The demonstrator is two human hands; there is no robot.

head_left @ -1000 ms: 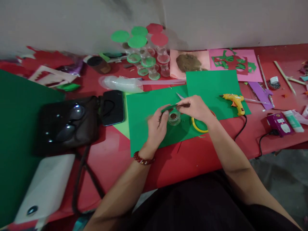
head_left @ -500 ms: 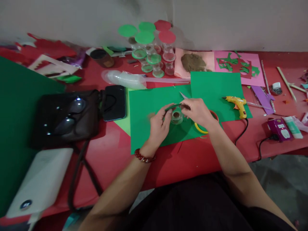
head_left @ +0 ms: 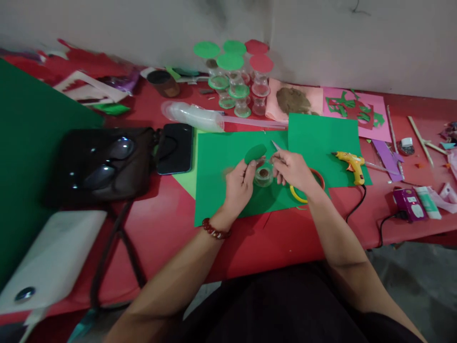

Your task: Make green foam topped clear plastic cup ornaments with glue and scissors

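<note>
Between the thumb and fingers of my left hand (head_left: 240, 186) is a dark green paper disc (head_left: 255, 152), tilted up. My right hand (head_left: 291, 169) is closed beside a clear plastic cup piece (head_left: 263, 175); what its fingers pinch, if anything, is too small to make out. The cup piece, with something brown at its centre, stands on a green sheet (head_left: 214, 176). Scissors with red and yellow handles (head_left: 298, 194) lie partly under my right hand, their tip pointing up beyond it.
Clear cup stacks topped with green and red discs (head_left: 230, 61) stand at the back. A yellow glue gun (head_left: 352, 164) lies at right on another green sheet (head_left: 321, 133). A phone (head_left: 175, 148), a dark bag (head_left: 103, 166) and nested cups (head_left: 193, 116) are at left.
The green disc has come away from my right hand and now tilts to show its flat face in my left hand. My right hand has moved slightly away from it. The camera view has shifted.
</note>
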